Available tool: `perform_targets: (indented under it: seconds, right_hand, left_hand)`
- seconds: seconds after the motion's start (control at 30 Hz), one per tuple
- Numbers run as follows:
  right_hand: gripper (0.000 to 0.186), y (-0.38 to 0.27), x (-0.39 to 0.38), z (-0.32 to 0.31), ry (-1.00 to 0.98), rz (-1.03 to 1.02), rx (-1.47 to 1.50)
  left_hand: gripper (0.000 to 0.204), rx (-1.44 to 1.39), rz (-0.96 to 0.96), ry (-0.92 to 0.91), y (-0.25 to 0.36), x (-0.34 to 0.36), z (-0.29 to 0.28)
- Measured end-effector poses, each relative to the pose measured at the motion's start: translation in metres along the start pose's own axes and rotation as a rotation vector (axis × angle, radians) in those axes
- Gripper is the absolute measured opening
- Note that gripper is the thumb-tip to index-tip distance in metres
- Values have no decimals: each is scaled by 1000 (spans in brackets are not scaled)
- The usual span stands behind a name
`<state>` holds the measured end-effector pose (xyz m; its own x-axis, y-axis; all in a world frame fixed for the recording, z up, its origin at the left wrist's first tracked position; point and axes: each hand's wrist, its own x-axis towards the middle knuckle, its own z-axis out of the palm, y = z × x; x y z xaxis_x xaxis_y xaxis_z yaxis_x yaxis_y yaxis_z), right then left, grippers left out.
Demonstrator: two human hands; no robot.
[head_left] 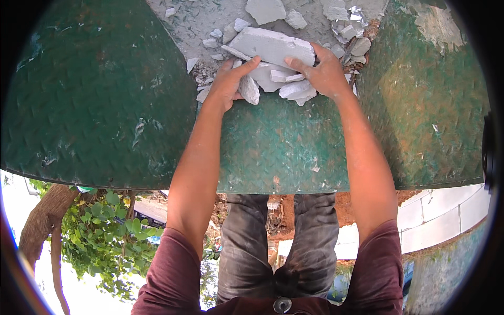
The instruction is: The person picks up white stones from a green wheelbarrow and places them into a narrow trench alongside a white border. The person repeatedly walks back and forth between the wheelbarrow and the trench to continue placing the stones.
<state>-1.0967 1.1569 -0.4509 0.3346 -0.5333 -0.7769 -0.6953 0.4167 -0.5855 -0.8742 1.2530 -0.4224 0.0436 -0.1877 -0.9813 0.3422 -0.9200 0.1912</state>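
A thick, pale grey slab of broken plaster or concrete (275, 44) lies on a heap of smaller fragments on a green metal sheet. My right hand (325, 76) grips its right end, thumb over the near face and fingers around the far edge. My left hand (227, 84) is curled at the left of the heap around a rough grey chunk (249, 90), its thumb stretched toward the slab. Some left fingers are hidden under the pieces. Between the hands, thin white flakes (297, 90) hang over the near edge of the heap.
More rubble (265, 10) and grey dust spread behind the slab, with crumpled silver foil (357, 14) at right. Raised green metal panels (100, 94) flank both sides. Below the sheet's near edge are my legs (247, 241), a leafy plant (105, 231) and a white block kerb (436, 215).
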Motion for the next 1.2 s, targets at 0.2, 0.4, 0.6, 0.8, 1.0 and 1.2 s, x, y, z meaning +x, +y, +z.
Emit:
perform_targets:
  seconds: [0.2,0.4,0.6,0.8,1.0,1.2]
  right_hand:
    - [63,1,-37,-13,25,16,1]
    - [56,34,-50,-44,-20,185,211]
    - [105,66,-34,-32,178,415,-373]
    - [118,33,-30,-55,-72,509,258]
    - [123,66,-31,-31,-14,449,390]
    - [106,76,-23,-10,-114,361,953]
  left_hand:
    - [93,-43,-126,-443,-19,7,-19]
    - [146,252,26,-42,-42,18,29]
    - [140,27,-49,85,-20,11,70]
    - [103,-75,-82,1,-22,31,64]
    - [112,-115,-47,-29,-22,19,68]
    - [104,-139,-74,-233,-15,26,59]
